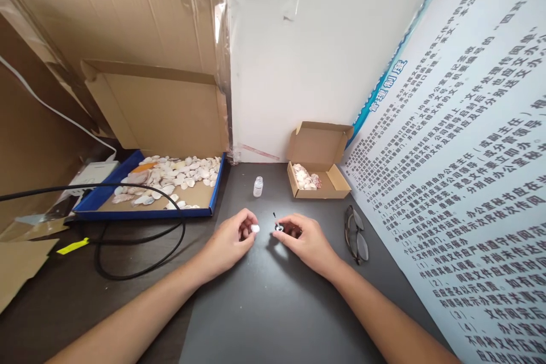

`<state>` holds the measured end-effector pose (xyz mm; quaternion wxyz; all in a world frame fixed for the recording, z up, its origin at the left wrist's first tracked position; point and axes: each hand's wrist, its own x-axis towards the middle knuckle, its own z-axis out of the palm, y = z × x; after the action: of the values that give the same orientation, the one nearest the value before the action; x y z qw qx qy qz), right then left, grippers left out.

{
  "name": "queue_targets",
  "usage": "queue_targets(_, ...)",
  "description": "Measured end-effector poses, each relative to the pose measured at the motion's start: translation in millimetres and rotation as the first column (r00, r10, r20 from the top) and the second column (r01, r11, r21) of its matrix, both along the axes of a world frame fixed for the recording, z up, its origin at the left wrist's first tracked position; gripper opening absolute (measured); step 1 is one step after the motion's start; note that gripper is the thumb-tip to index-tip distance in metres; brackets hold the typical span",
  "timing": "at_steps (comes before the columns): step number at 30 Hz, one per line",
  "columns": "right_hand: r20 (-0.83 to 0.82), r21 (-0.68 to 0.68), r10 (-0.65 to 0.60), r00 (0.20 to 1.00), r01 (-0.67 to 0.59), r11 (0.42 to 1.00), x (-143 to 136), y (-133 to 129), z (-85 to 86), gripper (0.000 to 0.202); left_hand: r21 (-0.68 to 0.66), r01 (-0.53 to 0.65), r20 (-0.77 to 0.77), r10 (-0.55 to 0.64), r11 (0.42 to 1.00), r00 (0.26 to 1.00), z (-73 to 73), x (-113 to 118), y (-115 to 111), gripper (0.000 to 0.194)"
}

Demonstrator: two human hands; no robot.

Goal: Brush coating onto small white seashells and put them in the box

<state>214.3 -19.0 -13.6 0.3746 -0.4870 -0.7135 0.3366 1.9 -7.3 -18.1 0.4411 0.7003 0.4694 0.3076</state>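
My left hand [232, 242] pinches a small white shell [255, 228] between thumb and fingertips, just above the dark table mat. Facing it across a short gap, my right hand [307, 239] is closed on a brush cap [278, 227]. That cap looks black and white, and its thin dark brush tip points up and away from me. Beyond both hands stands a small clear bottle [258, 186] with a pale label, upright and with no cap on it. The palms and curled fingers are partly hidden.
Many shells lie in a blue-edged tray [147, 214] at left, before a propped cardboard lid. An open cardboard box [322, 193] with shells sits at back right. Glasses [356, 234] lie right of my hand. A black cable [140, 277] loops across the left side.
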Motion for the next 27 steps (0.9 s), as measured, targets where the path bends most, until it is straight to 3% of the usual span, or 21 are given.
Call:
queue_targets(4,0.112,0.101,-0.06,0.992,0.049,0.994,3.5,2.6,4.8,0.014,0.184,0.009,-0.167,0.022,0.983,0.986,-2.9,-4.7,3.2,0.012)
queue_targets(7,0.205,0.093,-0.093,0.974,0.075,0.993,7.8,7.1,4.1,0.012,0.234,0.023,-0.274,0.043,0.972,0.961,-5.6,-7.5,5.3,0.014)
queue_targets(11,0.297,0.099,-0.14,0.945,0.115,0.988,15.7,15.3,-0.2,0.007,0.212,0.013,-0.329,0.059,0.977,0.942,-6.2,-9.0,6.6,0.016)
queue_targets(20,0.338,0.122,-0.189,0.922,0.157,0.98,23.2,25.3,-6.2,0.009,0.16,0.01,-0.346,0.047,0.987,0.937,-3.1,-11.0,7.3,0.02)
queue_targets(27,0.338,0.122,-0.186,0.923,0.153,0.981,24.4,26.0,-6.6,0.01,0.144,0.005,-0.335,0.044,0.99,0.941,9.4,-14.4,0.0,0.015)
